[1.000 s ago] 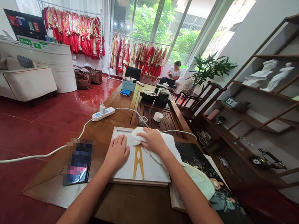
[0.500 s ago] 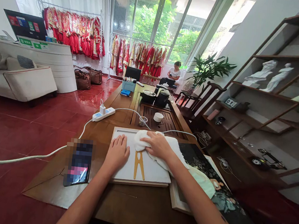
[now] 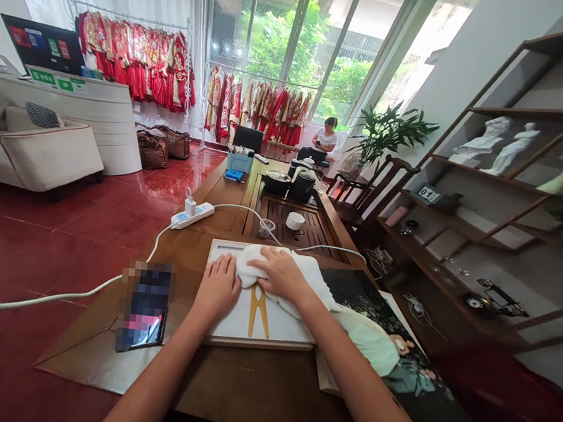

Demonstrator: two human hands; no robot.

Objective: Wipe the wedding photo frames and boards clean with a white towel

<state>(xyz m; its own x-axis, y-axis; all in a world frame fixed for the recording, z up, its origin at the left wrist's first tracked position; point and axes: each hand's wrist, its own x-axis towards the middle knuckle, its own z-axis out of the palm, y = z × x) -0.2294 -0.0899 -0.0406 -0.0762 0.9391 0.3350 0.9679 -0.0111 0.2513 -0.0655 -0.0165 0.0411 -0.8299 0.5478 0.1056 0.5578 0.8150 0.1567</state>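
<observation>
My left hand (image 3: 217,289) lies flat on the left part of a white framed panel (image 3: 230,325), its fingers stretched out. A white cloth (image 3: 313,271) is bunched under my right hand (image 3: 281,275), which grips it against the panel's upper part. The cloth's bunched end is right beside my left fingers, and the rest trails right over the panel's edge. Just below the cloth lies a yellow, two-legged tool (image 3: 259,317) like a large clothes peg, its top close to the cloth. A dark printed picture (image 3: 354,288) showing figures rests to the right, partly behind my right forearm.
A phone (image 3: 145,311), partly pixelated, lies on the wooden table (image 3: 222,393) at left. Beyond the panel are a power strip (image 3: 192,216) with its cable, a white cup (image 3: 295,221) and a tea tray (image 3: 318,242). A person (image 3: 325,138) sits by the window.
My right hand has slid left across the panel with the cloth, nearer to my left hand. My left hand stays in place on the panel. The whole view has shifted slightly.
</observation>
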